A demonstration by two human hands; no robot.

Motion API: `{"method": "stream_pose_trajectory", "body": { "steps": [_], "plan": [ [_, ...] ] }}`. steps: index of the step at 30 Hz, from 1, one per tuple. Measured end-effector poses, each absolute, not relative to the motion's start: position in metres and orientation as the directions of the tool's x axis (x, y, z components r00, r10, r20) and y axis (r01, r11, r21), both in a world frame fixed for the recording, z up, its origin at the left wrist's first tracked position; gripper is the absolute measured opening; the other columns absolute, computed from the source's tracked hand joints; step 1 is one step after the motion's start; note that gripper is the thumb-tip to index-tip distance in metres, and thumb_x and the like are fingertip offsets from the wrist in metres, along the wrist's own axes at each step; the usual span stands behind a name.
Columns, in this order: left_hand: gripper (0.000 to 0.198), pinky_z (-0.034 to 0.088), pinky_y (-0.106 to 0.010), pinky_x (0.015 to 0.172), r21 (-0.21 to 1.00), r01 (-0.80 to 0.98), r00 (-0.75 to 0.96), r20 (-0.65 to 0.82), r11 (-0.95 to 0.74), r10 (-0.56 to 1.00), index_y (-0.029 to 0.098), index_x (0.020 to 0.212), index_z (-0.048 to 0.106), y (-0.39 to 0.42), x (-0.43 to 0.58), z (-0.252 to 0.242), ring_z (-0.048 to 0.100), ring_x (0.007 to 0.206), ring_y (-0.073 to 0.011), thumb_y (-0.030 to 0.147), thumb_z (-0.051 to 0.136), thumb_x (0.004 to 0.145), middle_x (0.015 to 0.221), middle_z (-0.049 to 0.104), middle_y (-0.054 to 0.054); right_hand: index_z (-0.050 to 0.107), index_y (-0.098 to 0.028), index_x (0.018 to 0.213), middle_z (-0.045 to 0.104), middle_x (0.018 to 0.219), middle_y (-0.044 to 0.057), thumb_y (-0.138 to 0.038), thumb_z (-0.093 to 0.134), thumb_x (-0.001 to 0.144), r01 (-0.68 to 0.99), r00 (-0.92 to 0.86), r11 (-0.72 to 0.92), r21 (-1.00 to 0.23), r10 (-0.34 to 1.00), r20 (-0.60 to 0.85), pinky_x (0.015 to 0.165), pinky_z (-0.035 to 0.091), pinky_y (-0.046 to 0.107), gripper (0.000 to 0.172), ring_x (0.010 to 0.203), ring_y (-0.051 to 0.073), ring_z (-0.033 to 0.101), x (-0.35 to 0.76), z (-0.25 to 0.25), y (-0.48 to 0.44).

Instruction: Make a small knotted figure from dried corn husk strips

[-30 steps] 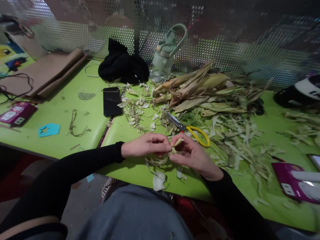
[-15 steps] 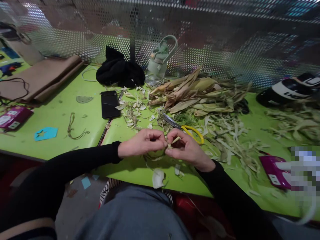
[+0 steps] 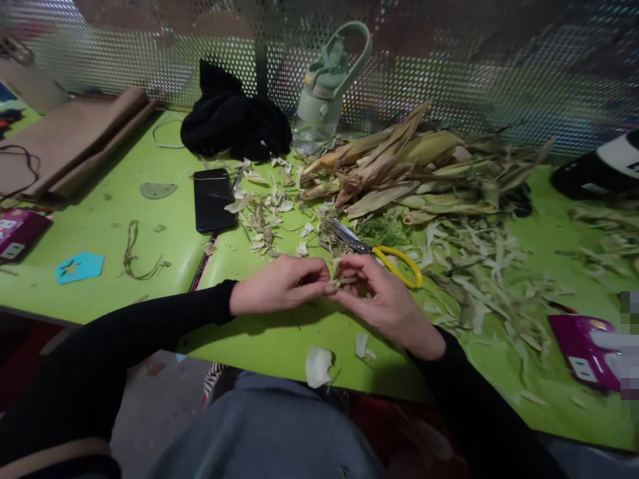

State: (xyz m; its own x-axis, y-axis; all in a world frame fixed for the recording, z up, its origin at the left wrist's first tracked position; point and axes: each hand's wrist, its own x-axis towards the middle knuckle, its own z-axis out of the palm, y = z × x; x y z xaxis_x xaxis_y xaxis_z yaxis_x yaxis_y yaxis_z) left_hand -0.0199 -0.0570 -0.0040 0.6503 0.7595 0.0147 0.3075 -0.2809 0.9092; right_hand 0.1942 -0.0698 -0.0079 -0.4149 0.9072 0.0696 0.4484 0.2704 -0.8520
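Observation:
A small pale strip of corn husk (image 3: 340,282) is pinched between my two hands, just above the green table (image 3: 239,342). My left hand (image 3: 282,285) closes thumb and fingers on its left end. On the other side, my right hand (image 3: 382,298) grips it with curled fingers; much of the strip is hidden. Scissors with yellow handles (image 3: 399,265) lie just beyond my right hand, blades pointing away to the left. Behind them rests a pile of dried corn husks (image 3: 394,173). A curved white husk piece (image 3: 318,366) lies near the table's front edge.
Torn husk strips (image 3: 494,273) cover the right side. A phone (image 3: 213,199), a black cloth (image 3: 234,126) and a green water bottle (image 3: 319,100) stand or lie farther back. Left are a blue tag (image 3: 80,267), a knotted cord (image 3: 142,266) and brown paper (image 3: 80,146). A mesh panel (image 3: 439,80) borders the back.
The view has shifted closer and downward. My hands stay together at the husk, and the thin loop that hung below them no longer shows.

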Motion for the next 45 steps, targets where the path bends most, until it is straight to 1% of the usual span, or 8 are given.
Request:
{"method": "stream_pose_trajectory", "body": {
  "steps": [5,10,16,20,24,29,38,45],
  "plan": [
    [0.024,0.037,-0.022,0.061,0.981,0.166,0.567,-0.015,-0.096,0.824,0.014,0.086,0.057,-0.058,-0.018,-0.009,0.045,0.065,-0.009,0.037,0.056,0.093,0.073,0.053,0.002,0.06,-0.024,0.113,0.066,0.094,0.004,-0.044,0.077,0.078,0.357,-0.239,0.17,-0.918,0.967,0.086,0.073,0.056,0.032,0.044,0.081,0.017,0.064,0.195,-0.013,-0.07],
    [0.025,0.038,-0.022,0.06,0.991,0.105,0.462,0.027,-0.084,0.886,0.013,0.082,0.06,-0.058,-0.015,-0.016,0.047,0.063,-0.0088,0.037,0.062,0.09,0.071,0.055,0.001,0.057,-0.024,0.109,0.066,0.095,0.004,-0.041,0.075,0.081,0.244,-0.21,0.105,-0.964,0.976,0.053,0.076,0.058,0.031,0.038,0.085,0.016,0.065,0.191,-0.017,-0.07],
    [0.01,0.047,-0.026,0.075,0.986,0.075,0.555,0.085,-0.151,0.828,0.015,0.085,0.06,-0.057,-0.017,-0.012,0.057,0.082,-0.0129,0.024,0.065,0.084,0.09,0.061,-0.004,0.058,-0.023,0.101,0.065,0.094,0.004,-0.038,0.073,0.082,0.202,-0.241,0.044,-0.978,0.97,-0.007,0.065,0.055,0.027,0.028,0.079,0.015,0.064,0.189,-0.012,-0.069],
    [0.016,0.046,-0.025,0.075,1.0,0.009,0.562,-0.018,0.015,0.827,0.016,0.1,0.054,-0.057,-0.018,-0.011,0.054,0.082,-0.0109,0.014,0.058,0.084,0.1,0.059,-0.005,0.06,-0.023,0.096,0.064,0.088,0.002,-0.039,0.072,0.083,0.186,-0.257,-0.003,-0.982,0.965,-0.051,0.063,0.053,0.026,0.024,0.074,0.014,0.061,0.189,-0.009,-0.069],
    [0.019,0.046,-0.025,0.071,0.985,-0.061,0.636,-0.084,0.159,0.767,0.016,0.103,0.05,-0.059,-0.014,-0.016,0.053,0.075,-0.0103,0.026,0.059,0.089,0.087,0.056,-0.002,0.064,-0.025,0.092,0.065,0.088,0.003,-0.036,0.069,0.087,0.289,-0.269,0.159,-0.944,0.96,0.079,0.069,0.054,0.031,0.013,0.079,0.017,0.062,0.19,-0.012,-0.069],
    [0.017,0.046,-0.024,0.07,0.998,-0.064,0.553,0.034,0.002,0.833,0.015,0.093,0.054,-0.058,-0.013,-0.018,0.053,0.073,-0.0096,0.027,0.064,0.087,0.083,0.057,0.0,0.066,-0.026,0.096,0.061,0.11,0.007,-0.031,0.066,0.089,0.449,-0.266,0.402,-0.798,0.913,0.311,0.072,0.053,0.033,0.009,0.093,0.021,0.061,0.191,-0.011,-0.07],
    [0.017,0.049,-0.028,0.081,0.973,0.098,0.466,0.14,-0.209,0.874,0.015,0.09,0.056,-0.058,-0.016,-0.024,0.059,0.082,-0.0125,0.029,0.065,0.088,0.086,0.063,-0.002,0.061,-0.024,0.089,0.064,0.089,0.006,-0.037,0.06,0.091,0.519,-0.374,0.458,-0.721,0.881,0.29,0.06,0.047,0.033,0.013,0.073,0.019,0.058,0.189,-0.012,-0.075],
    [0.019,0.047,-0.025,0.074,0.983,0.104,0.493,0.078,-0.148,0.866,0.014,0.093,0.06,-0.063,-0.014,-0.018,0.057,0.078,-0.0116,0.032,0.064,0.089,0.085,0.064,-0.003,0.061,-0.024,0.082,0.061,0.081,0.004,-0.032,0.058,0.092,0.492,-0.356,0.368,-0.789,0.912,0.204,0.062,0.045,0.033,0.013,0.073,0.019,0.057,0.189,-0.01,-0.075]
  ]
}}
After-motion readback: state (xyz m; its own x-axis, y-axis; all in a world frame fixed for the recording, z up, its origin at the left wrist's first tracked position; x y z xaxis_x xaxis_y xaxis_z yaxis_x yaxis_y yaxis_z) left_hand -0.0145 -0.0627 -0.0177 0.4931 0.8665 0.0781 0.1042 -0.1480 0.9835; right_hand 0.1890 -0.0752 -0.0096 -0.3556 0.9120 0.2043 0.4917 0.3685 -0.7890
